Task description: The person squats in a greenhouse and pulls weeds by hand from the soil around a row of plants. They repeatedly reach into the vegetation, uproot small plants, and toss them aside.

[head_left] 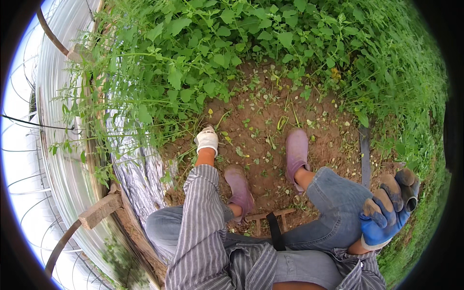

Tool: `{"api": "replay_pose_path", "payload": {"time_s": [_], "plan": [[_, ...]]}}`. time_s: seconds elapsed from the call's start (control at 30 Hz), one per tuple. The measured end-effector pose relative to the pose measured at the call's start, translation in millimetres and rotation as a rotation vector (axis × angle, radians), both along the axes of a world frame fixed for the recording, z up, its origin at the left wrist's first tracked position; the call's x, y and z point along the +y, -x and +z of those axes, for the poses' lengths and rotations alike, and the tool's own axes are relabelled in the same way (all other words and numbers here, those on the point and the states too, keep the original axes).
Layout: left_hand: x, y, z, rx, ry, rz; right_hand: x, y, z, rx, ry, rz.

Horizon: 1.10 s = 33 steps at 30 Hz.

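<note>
The left hand (pixel 207 139), in a white glove, is lowered to the soil (pixel 261 118) at the near edge of the green plants (pixel 179 72). Its fingers point away from the body, beside the stems; whether they are clenched on a stem cannot be determined from this view. The right hand (pixel 388 212), in a blue glove with soil-stained fingers, is raised beside the right knee. Its fingers are curled around a dark handle (pixel 411 203) with a round end; the rest of the handle is hidden.

The left forearm is covered by a striped sleeve (pixel 203 212). The legs, in blue jeans (pixel 336 198), are bent and spread. Two purple shoes (pixel 296 150) stand on the soil between the plants and the body. A wooden frame (pixel 270 216) with a black strap (pixel 275 232) is located between the legs.

The plants fill the area ahead and to the right. Loose leaves are scattered over the soil. At left, a silver sheet (pixel 139 176) lies alongside a clear plastic wall (pixel 65 125). At right, a dark strip (pixel 365 154) runs along the soil.
</note>
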State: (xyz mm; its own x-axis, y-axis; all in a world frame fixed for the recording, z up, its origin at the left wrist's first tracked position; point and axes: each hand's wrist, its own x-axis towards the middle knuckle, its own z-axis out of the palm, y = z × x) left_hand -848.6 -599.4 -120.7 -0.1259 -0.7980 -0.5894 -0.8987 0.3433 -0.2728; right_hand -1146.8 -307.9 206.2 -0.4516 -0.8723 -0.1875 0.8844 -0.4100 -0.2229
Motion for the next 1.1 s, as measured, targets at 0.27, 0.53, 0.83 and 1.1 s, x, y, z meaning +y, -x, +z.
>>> {"api": "replay_pose_path", "payload": {"time_s": [0.27, 0.53, 0.83, 1.1], "plan": [[70.1, 16.5, 3.1, 0.263, -0.297, -0.474, 3.9, -8.5, 6.9, 0.002, 0.024, 0.004], [24.3, 89.3, 21.1, 0.153, 0.026, -0.530, 12.5, -15.2, 19.1, -0.075, -0.091, -0.139], [-66.3, 152.7, 30.0, -0.231, 0.232, -0.699, 15.6, -2.4, 11.5, -0.065, -0.142, -0.179], [-119.3, 87.6, -13.8, -0.083, 0.087, -0.124, 14.4, 12.6, 0.2, 0.025, -0.143, -0.135]]}}
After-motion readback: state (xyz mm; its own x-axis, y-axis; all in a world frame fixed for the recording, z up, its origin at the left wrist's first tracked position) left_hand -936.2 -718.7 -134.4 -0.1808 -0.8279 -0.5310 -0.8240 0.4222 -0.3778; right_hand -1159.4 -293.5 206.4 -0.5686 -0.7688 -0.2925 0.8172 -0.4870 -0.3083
